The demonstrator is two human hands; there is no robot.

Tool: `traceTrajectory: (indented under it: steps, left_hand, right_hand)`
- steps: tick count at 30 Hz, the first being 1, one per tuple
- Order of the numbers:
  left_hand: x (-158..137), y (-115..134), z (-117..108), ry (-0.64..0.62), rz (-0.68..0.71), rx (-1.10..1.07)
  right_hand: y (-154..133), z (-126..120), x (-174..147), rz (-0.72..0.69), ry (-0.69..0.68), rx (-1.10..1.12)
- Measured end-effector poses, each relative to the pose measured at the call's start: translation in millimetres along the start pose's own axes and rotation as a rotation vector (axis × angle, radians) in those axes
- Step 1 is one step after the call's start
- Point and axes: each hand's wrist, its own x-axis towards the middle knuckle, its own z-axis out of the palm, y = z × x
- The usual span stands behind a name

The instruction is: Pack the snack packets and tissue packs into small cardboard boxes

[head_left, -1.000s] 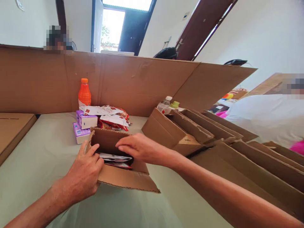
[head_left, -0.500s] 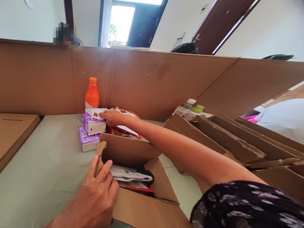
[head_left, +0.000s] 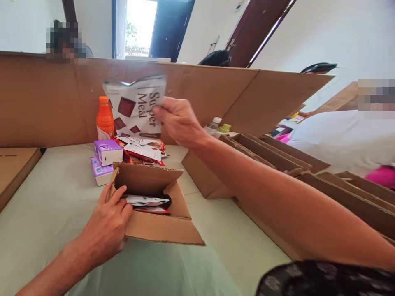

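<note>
My right hand [head_left: 179,120] holds a white pouch [head_left: 135,107] with brown squares and the words "Super Meal", raised above the table. My left hand [head_left: 106,226] grips the left flap of a small open cardboard box [head_left: 160,224] on the pale green table. Inside the box lie a few flat packets [head_left: 146,202]. Behind the box is a pile of red and white pouches [head_left: 143,149], two purple cartons [head_left: 106,158] stacked beside it, and an orange drink bottle [head_left: 104,119].
A tall cardboard wall [head_left: 200,98] stands along the back of the table. Several flattened boxes [head_left: 277,160] lean in a row on the right, with a clear bottle [head_left: 212,125] behind them. Another flat box [head_left: 14,164] lies at left. A person in white [head_left: 342,139] sits at right.
My right hand went from the box to the pile of pouches, took hold of one, and has lifted it up. My left hand stayed on the box flap.
</note>
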Motion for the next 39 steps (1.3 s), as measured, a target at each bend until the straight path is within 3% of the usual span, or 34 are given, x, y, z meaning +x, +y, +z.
traceTrajectory:
  steps: [2,5,8,11,17,25,29,32,39]
  left_hand:
    - [0.5,-0.4,-1.5,-0.008,-0.011,-0.005]
    - [0.7,-0.2,-3.1,-0.026,-0.035,0.003]
    - [0.7,0.2,-5.2,-0.033,-0.043,0.017]
    - [0.6,0.8,-7.4,-0.039,-0.045,0.032]
    - [0.5,2.7,-9.9,-0.044,-0.051,0.051]
    - [-2.5,3.2,-8.1,-0.020,-0.032,0.029]
    - [-16.7,2.3,-11.2,0.222,-0.038,-0.027]
    - [-31.2,-1.6,-11.7,0.370,-0.148,-0.098]
    - [-38.1,-8.9,2.5,0.257,-0.330,-0.332]
  right_hand:
    - [-22.7,-24.5,-38.8,-0.019,0.085,0.031]
    - [-47.8,-42.2,-95.9,0.014,0.088,0.006]
    - [-50.7,-39.7,-138.6,0.048,0.045,-0.049]
    - [-38.1,-28.3,-160.4,0.070,-0.044,-0.174]
    - [-31.4,-2.8,-143.2,0.202,-0.638,-0.578]
    - [-25.8,51.8,-104.6,0.125,-0.958,-0.523]
    - [-19.2,47.0,-103.4,0.103,-1.002,-0.429]
    - [-22.5,31.9,-108.9,0.128,-0.973,-0.404]
    - [-27.5,25.8,-122.9,0.210,-0.973,-0.496]
